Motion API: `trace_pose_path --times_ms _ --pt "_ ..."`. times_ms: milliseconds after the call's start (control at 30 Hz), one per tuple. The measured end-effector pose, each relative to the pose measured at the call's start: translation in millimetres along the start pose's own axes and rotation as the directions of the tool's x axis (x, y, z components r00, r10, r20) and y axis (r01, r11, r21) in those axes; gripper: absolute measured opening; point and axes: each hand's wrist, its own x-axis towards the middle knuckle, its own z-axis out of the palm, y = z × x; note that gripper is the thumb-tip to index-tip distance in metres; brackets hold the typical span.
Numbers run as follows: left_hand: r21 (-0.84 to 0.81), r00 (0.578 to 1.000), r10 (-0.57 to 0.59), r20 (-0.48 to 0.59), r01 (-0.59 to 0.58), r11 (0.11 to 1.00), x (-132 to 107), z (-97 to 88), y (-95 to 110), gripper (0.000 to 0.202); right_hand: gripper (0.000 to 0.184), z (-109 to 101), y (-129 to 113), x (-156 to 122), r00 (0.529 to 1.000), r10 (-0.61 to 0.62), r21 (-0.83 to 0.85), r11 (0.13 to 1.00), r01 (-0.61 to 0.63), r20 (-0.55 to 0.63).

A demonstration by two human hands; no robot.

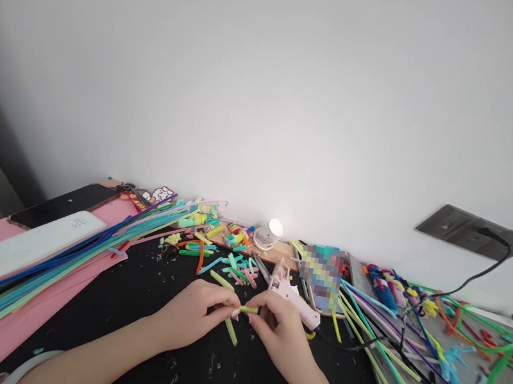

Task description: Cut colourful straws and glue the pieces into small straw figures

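Observation:
Between my two hands is a short yellow-green pipe cleaner (248, 309), pinched at both ends. My left hand (192, 315) grips its left end with thumb and fingertips; my right hand (280, 332) has closed on the right end. Under my fingertips, another yellow-green pipe cleaner (231, 331) lies slantwise on the black mat (179, 374). Just beyond my right hand rests a pale pink glue gun (295, 302) with its cord trailing right. Short cut pieces of pipe cleaner (243, 273) in mint, pink and blue are scattered past my fingers.
Long pipe cleaners (80, 261) fan across the left, beside a white power bank (23, 249) and a dark phone (64, 204). A paper cup (269, 233) stands by the wall. More pipe cleaners (376, 328) spread right, below a wall socket (477, 232) with a plugged-in cable.

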Motion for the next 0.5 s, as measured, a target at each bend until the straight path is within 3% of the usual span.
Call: trace_pose_path --times_ms 500 --pt "0.024 1.000 0.000 -0.021 0.001 1.000 0.7 -0.6 -0.4 0.019 0.012 0.2 1.0 0.4 1.000 -0.019 -0.042 0.999 0.018 -0.022"
